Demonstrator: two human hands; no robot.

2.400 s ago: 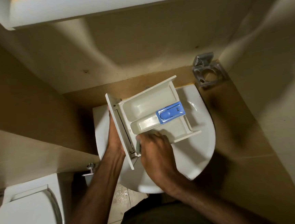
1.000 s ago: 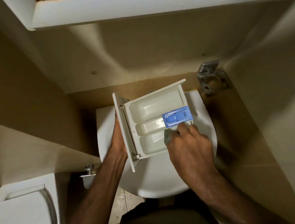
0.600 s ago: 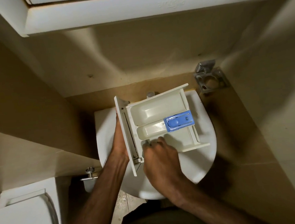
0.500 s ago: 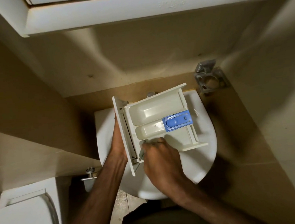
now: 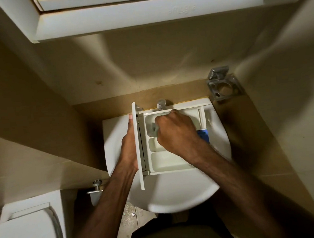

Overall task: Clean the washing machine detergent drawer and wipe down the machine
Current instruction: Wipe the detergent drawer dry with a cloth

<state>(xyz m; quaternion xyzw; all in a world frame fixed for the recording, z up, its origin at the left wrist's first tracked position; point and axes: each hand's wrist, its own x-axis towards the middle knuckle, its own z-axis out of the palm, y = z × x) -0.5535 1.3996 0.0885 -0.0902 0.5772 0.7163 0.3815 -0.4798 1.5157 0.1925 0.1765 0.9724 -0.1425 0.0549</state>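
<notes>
A white detergent drawer (image 5: 167,163) with three compartments is held over a white washbasin (image 5: 178,194). My left hand (image 5: 129,146) grips the drawer's front panel (image 5: 138,149) from the left side. My right hand (image 5: 176,134) is curled round a grey cloth (image 5: 153,129) and presses it into the far compartment. The blue softener cap (image 5: 203,134) shows only partly behind my right wrist.
A chrome tap (image 5: 161,104) stands at the basin's back edge. A metal toothbrush holder (image 5: 224,87) is fixed on the wall at the right. A white toilet (image 5: 26,236) sits at the lower left. A white cabinet (image 5: 143,12) hangs overhead.
The drawer has turned square to me and shifted toward the tap. My right hand with the cloth has moved from the near compartment to the far one.
</notes>
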